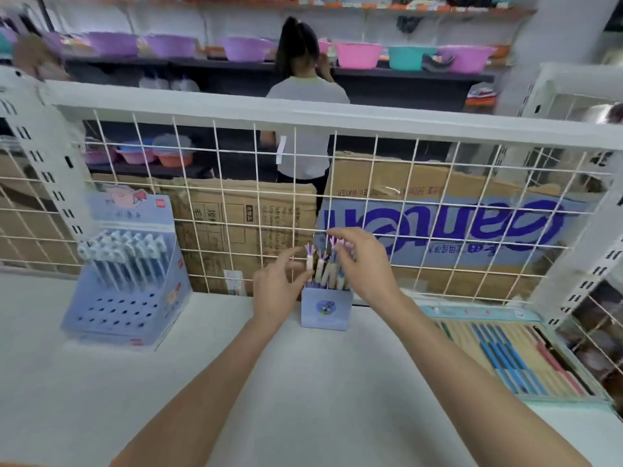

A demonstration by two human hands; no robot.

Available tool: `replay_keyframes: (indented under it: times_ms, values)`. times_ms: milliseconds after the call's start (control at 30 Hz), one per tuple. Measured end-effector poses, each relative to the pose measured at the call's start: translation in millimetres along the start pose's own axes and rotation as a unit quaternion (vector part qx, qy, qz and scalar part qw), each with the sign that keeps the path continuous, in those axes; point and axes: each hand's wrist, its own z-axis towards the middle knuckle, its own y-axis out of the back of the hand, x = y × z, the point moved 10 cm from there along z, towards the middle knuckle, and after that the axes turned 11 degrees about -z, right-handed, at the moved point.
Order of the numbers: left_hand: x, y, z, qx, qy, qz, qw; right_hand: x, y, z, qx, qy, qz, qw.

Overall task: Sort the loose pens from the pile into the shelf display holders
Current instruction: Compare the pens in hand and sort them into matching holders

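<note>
Between both hands, the pens [325, 266] stand upright in the small blue holder [326, 311]. The right hand [365, 264] pinches one pen top from above; the left hand [274, 289], fingers loosely spread, hovers just beside.

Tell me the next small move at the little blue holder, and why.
Probably ease the pen under the right hand down into the small blue holder. That hand's fingers pinch a purple pen top standing higher than its neighbours, while the left hand touches the adjacent pens.
</note>
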Motion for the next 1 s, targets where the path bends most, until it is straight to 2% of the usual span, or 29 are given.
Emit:
replay_keyframes:
  times_ms: [233, 400, 567, 700, 833, 900, 1000]
  values:
    - [-7.0, 3.2, -8.0, 0.012, -0.083, 0.038, 0.996, 3.7, 1.2, -2.4, -0.041, -0.055, -0.01, 0.998]
    - [-3.2, -2.4, -4.6, 0.036, -0.063, 0.061, 0.996, 7.7, -5.8, -10.1, -0.058, -0.08, -0.02, 0.995]
    - [9.2, 2.9, -17.5, 0.079, -0.053, 0.0, 0.995, 17.1, -8.7, -18.1, -0.081, -0.066, -0.038, 0.994]
    - [17.7, 42.7, -36.8, 0.057, -0.067, 0.02, 0.996, 56.5, -20.8, -20.2, -0.093, 0.01, -0.04, 0.995]
    - [39.9, 105.9, -55.6, 0.023, -0.052, 0.109, 0.992, 119.2, -73.1, -28.7, -0.041, 0.113, 0.013, 0.993]
    - [50.0, 153.2, -74.1, -0.025, -0.04, 0.16, 0.986, 154.2, -110.8, -43.0, 0.027, 0.14, 0.084, 0.986]
    - [64.2, 229.8, -115.3, -0.097, -0.001, 0.275, 0.957, 211.0, -165.3, -75.1, 0.14, 0.176, 0.152, 0.962]
